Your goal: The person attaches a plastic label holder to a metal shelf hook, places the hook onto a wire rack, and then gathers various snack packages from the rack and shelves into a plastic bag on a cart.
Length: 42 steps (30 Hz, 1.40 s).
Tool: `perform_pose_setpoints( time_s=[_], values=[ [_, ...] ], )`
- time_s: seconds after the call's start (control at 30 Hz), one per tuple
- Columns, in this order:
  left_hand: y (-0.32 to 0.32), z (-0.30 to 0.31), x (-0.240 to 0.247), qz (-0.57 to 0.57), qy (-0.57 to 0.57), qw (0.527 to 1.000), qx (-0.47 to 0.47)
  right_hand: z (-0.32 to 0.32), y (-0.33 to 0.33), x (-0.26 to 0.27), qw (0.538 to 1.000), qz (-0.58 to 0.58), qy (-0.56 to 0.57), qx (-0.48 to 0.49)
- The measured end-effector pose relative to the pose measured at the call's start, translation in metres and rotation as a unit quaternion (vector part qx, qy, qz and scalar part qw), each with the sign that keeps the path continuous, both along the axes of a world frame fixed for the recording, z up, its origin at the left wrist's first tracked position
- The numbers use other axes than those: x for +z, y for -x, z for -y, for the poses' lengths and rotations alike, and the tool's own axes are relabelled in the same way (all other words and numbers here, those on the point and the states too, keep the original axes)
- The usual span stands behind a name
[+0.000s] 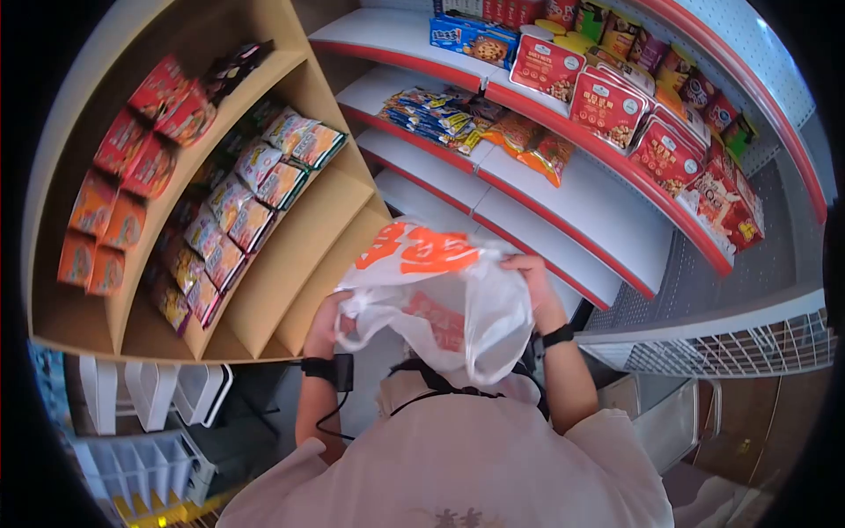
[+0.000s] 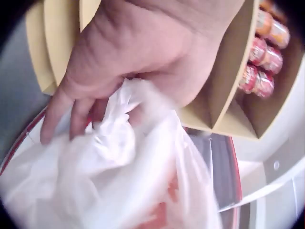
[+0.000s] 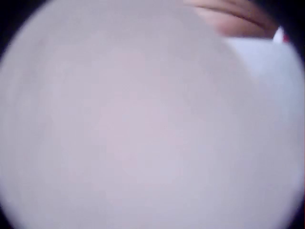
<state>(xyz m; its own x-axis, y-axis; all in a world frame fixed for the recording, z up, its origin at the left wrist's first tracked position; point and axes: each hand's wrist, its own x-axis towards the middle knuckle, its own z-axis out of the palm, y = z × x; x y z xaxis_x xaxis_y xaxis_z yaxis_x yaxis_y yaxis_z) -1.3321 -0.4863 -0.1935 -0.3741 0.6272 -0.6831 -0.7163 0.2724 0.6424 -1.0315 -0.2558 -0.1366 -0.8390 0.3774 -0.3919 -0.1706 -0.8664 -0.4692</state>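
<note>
A white plastic shopping bag (image 1: 497, 308) with orange lettering is spread between both hands in front of the chest. Its mouth gapes toward the body, and reddish print shows inside. At its left side the left hand (image 1: 327, 319) grips a bunched handle; in the left wrist view the gathered plastic (image 2: 119, 138) runs into that hand (image 2: 143, 52) between thumb and fingers. On the far right edge the right hand (image 1: 526, 271) pinches the plastic. Blurred pale plastic (image 3: 133, 124) fills most of the right wrist view, with a strip of the right hand (image 3: 233, 20) at the top.
A wooden shelf unit (image 1: 308, 216) on the left bears red cup noodles (image 1: 123, 141) and bagged snacks (image 1: 255, 167). Ahead, white red-edged shelves (image 1: 563, 224) carry red nut packs (image 1: 607, 110), a blue cookie pack (image 1: 473, 42) and several snack bags (image 1: 431, 114). A white wire basket (image 1: 748, 348) stands right.
</note>
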Motion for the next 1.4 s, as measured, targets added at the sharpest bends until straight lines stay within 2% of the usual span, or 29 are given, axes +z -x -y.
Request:
perform_pose_setpoints(
  time_s=[0.07, 0.1, 0.13, 0.17, 0.2, 0.23, 0.27, 0.33, 0.4, 0.47, 0.5, 0.57, 0.6, 0.63, 0.67, 0.7, 0.73, 0.77, 0.8, 0.87, 0.93, 1.0, 1.03, 1.07, 1.1, 1.17, 1.23, 1.3, 1.4],
  values=[
    [0.020, 0.006, 0.014, 0.083, -0.073, 0.994, -0.022, -0.028, -0.002, -0.030, 0.990, 0.054, -0.107, -0.071],
    [0.028, 0.008, 0.024, 0.089, -0.067, 0.993, -0.030, -0.033, -0.009, -0.048, 0.990, 0.060, -0.102, -0.079],
    [0.036, 0.007, 0.036, 0.066, -0.074, 0.993, -0.059, -0.039, -0.015, -0.064, 0.940, 0.191, -0.235, -0.157],
    [0.041, 0.006, 0.047, 0.044, -0.080, 0.992, -0.086, -0.037, -0.016, -0.069, 0.850, 0.316, -0.357, -0.223],
    [0.043, 0.003, 0.055, 0.048, -0.074, 0.992, -0.092, -0.027, -0.018, -0.075, 0.850, 0.323, -0.350, -0.225],
    [0.040, -0.005, 0.062, 0.086, -0.053, 0.990, -0.095, -0.010, -0.016, -0.071, 0.708, 0.394, -0.485, -0.328],
    [0.033, -0.013, 0.071, 0.125, -0.034, 0.987, -0.095, 0.008, -0.013, -0.063, 0.528, 0.443, -0.598, -0.409],
    [0.017, -0.024, 0.086, 0.113, -0.054, 0.984, -0.125, 0.060, 0.012, -0.009, 0.579, 0.379, -0.598, -0.404],
    [0.011, -0.029, 0.079, 0.131, -0.039, 0.981, -0.137, 0.087, 0.040, -0.008, 0.545, 0.235, -0.768, -0.242],
    [-0.005, -0.034, 0.093, 0.135, -0.052, 0.981, -0.129, 0.082, 0.077, -0.032, 0.687, 0.295, -0.664, 0.018],
    [-0.009, -0.032, 0.096, 0.137, -0.065, 0.982, -0.116, 0.072, 0.080, -0.076, 0.686, 0.287, -0.669, 0.020],
    [-0.004, -0.008, 0.098, 0.066, -0.115, 0.984, -0.120, 0.042, 0.090, -0.166, 0.629, 0.484, -0.536, 0.288],
    [0.009, -0.002, 0.088, 0.052, -0.118, 0.986, -0.102, 0.036, 0.098, -0.154, 0.627, 0.466, -0.551, 0.292],
    [0.024, 0.005, 0.070, 0.023, -0.339, 0.895, -0.288, 0.036, 0.103, -0.131, 0.668, 0.450, -0.518, 0.289],
    [0.035, 0.012, 0.066, -0.010, -0.520, 0.721, -0.457, 0.036, 0.110, -0.118, 0.707, 0.433, -0.480, 0.287],
    [0.040, 0.027, 0.064, -0.027, -0.463, 0.746, -0.478, 0.030, 0.120, -0.137, 0.708, 0.420, -0.485, 0.294],
    [0.040, 0.039, 0.066, -0.040, -0.404, 0.768, -0.496, 0.024, 0.132, -0.165, 0.861, 0.327, -0.296, 0.254],
    [0.036, 0.042, 0.075, -0.067, -0.362, 0.784, -0.500, 0.020, 0.142, -0.171, 0.952, 0.219, -0.083, 0.199],
    [0.034, 0.047, 0.082, -0.068, -0.361, 0.789, -0.492, 0.015, 0.149, -0.176, 0.950, 0.219, -0.084, 0.208],
    [0.034, 0.068, 0.091, -0.236, -0.145, 0.915, -0.293, 0.008, 0.162, -0.156, 0.993, 0.107, -0.019, 0.052],
    [0.064, 0.101, 0.033, -0.436, 0.040, 0.898, -0.041, -0.009, 0.154, -0.138, 0.997, 0.050, 0.009, 0.064],
    [0.115, 0.164, -0.041, -0.480, 0.311, 0.819, 0.057, -0.018, 0.133, -0.115, 0.996, -0.005, 0.040, 0.075],
    [0.098, 0.159, -0.033, -0.473, 0.316, 0.820, 0.061, -0.021, 0.122, -0.096, 0.982, -0.001, 0.028, 0.188],
    [0.070, 0.142, -0.012, -0.578, 0.391, 0.710, 0.097, -0.019, 0.113, -0.077, 0.954, 0.002, 0.017, 0.299],
    [0.045, 0.129, -0.002, -0.664, 0.456, 0.579, 0.128, -0.011, 0.105, -0.062, 0.945, 0.026, 0.020, 0.326],
    [0.007, 0.096, -0.001, -0.650, 0.449, 0.605, 0.094, -0.002, 0.090, -0.045, 0.926, 0.007, 0.026, 0.377],
    [-0.003, 0.091, -0.070, -0.685, 0.272, 0.676, -0.001, 0.004, 0.076, -0.043, 0.907, -0.041, 0.072, 0.413],
    [-0.038, 0.045, -0.071, -0.597, 0.175, 0.783, -0.020, 0.010, 0.067, -0.037, 0.906, -0.084, 0.114, 0.399],
    [-0.048, -0.019, -0.086, -0.616, 0.209, 0.760, 0.007, 0.021, 0.049, -0.024, 0.900, -0.125, 0.162, 0.384]
  ],
)
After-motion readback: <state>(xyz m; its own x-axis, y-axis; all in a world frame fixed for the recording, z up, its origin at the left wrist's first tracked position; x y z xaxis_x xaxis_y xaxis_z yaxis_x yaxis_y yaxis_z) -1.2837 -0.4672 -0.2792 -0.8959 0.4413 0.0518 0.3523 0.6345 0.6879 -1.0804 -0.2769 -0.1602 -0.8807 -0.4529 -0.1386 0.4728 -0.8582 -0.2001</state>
